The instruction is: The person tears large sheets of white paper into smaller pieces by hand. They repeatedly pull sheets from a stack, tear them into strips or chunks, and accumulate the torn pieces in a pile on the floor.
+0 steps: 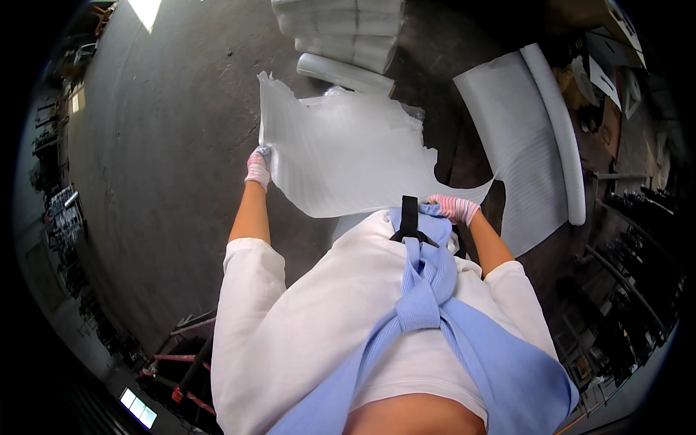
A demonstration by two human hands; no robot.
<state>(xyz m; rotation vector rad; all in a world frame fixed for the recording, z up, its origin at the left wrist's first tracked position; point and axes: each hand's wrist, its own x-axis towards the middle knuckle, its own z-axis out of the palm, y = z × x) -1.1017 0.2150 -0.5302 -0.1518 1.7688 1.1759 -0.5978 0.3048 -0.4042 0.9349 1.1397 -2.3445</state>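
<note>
A wide white foam sheet (348, 145) with ragged edges is stretched out in front of me. My left hand (257, 168), in a pink and white striped glove, grips its left edge with the fingers closed. My right hand (455, 208), in a matching glove, is closed at the sheet's near right edge, close to my body. A narrow tail of the sheet runs past the right hand to a second length of foam (511, 145), and they meet at a thin point. That length comes off a foam roll (557, 130) on the right.
Stacked bundles of white wrapped material (341, 25) lie on the dark floor (159, 145) at the far side, with a narrow wrapped roll (344, 72) before them. Cardboard and papers (605, 87) clutter the far right. Dark racks (623, 246) stand at right, and a red-barred frame (185, 370) at lower left.
</note>
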